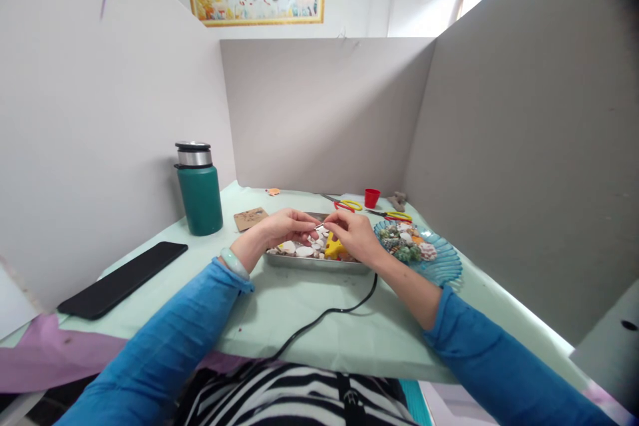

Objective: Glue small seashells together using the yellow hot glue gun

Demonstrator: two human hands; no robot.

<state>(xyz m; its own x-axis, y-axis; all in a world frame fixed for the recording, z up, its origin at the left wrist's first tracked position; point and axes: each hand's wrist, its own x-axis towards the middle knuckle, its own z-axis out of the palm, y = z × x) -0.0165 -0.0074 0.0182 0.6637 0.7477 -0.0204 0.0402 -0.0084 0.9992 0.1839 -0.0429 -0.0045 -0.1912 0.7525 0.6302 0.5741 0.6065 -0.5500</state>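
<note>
Meeting above one metal tray [319, 265], two hands are seen: the left hand [288, 226] and the right hand [353, 234]. By the fingertips of both, almost closed, one small thin piece [320, 226] is pinched; its shape is mostly hidden by the fingers. The tray is placed at the middle of the worktop [269, 323]; one yellow piece [333, 247] and many white pieces [304, 251] are contained, partly covered, so the white ones cannot be counted. Near the far edge, two pairs of scissors [352, 204] and one red cup [372, 198] are seen. Near the right edge, one blue plate [449, 265] is partly hidden by the right forearm. Toward the left edge, one green flask [200, 200] and one black flat object [124, 279] are placed. One black cable [327, 311] is partly hidden beyond the near edge.
</note>
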